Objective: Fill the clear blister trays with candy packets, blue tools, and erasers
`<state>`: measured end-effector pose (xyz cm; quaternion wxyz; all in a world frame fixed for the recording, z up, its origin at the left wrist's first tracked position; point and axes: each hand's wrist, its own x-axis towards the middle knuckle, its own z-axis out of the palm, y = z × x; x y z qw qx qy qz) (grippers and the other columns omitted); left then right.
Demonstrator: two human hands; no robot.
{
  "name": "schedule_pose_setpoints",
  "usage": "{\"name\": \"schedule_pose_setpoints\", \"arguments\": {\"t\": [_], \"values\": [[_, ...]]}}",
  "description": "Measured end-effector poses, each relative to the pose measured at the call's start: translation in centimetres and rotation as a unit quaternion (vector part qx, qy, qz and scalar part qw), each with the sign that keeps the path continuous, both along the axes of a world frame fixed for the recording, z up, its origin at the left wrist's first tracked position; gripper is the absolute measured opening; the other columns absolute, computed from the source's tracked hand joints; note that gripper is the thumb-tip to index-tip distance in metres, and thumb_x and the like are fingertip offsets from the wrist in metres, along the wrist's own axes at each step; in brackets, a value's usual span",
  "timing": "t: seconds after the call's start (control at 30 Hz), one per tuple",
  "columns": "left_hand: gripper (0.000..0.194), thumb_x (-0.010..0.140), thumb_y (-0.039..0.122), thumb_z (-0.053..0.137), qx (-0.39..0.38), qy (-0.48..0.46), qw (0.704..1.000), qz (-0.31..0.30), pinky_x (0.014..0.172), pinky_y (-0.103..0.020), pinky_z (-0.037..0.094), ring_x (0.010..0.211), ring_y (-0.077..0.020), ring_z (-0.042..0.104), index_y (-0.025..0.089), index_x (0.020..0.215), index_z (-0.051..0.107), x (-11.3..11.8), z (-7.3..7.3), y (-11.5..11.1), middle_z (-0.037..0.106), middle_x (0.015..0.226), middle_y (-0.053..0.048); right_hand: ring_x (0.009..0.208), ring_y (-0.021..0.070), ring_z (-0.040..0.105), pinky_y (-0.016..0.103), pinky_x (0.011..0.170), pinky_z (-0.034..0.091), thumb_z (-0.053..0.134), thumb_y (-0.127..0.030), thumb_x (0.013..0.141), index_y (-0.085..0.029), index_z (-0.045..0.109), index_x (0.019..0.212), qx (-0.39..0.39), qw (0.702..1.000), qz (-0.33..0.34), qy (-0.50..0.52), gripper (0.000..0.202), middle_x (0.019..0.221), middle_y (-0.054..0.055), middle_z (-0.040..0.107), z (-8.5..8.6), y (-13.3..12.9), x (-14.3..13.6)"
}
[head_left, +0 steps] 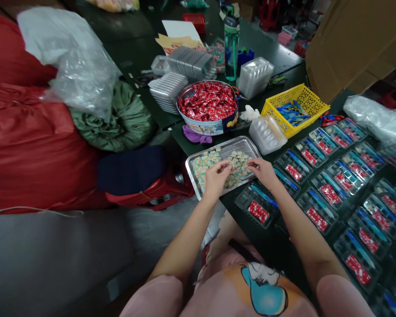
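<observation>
Both hands are over a shallow metal tray (198,190) that holds many small pale green and tan pieces (207,160). My left hand (218,176) is above the tray's middle, its thumb and fingers pinched together near the pieces. To the right, my right hand (261,169) reaches over the tray's right side, with its fingertips also drawn together at the pieces. Whatever either hand grips is too small to make out. Beside my right forearm lies a clear plastic case (258,204) with a red patterned packet and a blue tool in it.
Behind the tray stand a round tin (201,127) of red packets, stacked clear trays (267,134) and a yellow basket (295,110) of blue tools. Rows of filled cases (330,193) cover the right side. A green bottle (231,48) stands farther back. Red sacks (29,145) are left.
</observation>
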<state>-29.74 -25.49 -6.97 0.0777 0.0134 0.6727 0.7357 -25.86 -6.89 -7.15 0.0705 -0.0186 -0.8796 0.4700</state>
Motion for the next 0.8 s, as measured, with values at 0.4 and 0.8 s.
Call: {"name": "schedule_pose_setpoints", "arguments": {"t": [0.4,0.8], "values": [[0.022,0.067,0.030,0.072,0.039,-0.042,0.998,0.017,0.071,-0.025,0.049,0.068,-0.0116,0.064,0.017,0.085,0.069,1.1,0.0,-0.9,0.066,0.077,0.001,0.101,0.0230,0.055,0.034,0.090,0.043,0.067,-0.018,0.081,-0.017,0.065,0.098,0.256,0.962,0.091,-0.035,0.017,0.102,0.010,0.060,-0.9,-0.9,-0.7],[0.026,0.063,0.032,0.078,0.080,-0.106,0.990,-0.048,0.063,-0.022,0.042,0.060,-0.0087,0.053,0.016,0.082,0.070,2.1,0.1,-0.2,0.065,0.068,0.001,0.069,0.0135,0.055,0.026,0.069,0.044,0.064,-0.028,0.079,-0.018,0.061,0.080,-0.023,1.000,-0.016,0.013,0.010,0.075,0.000,0.061,-1.5,0.0,0.1]]}}
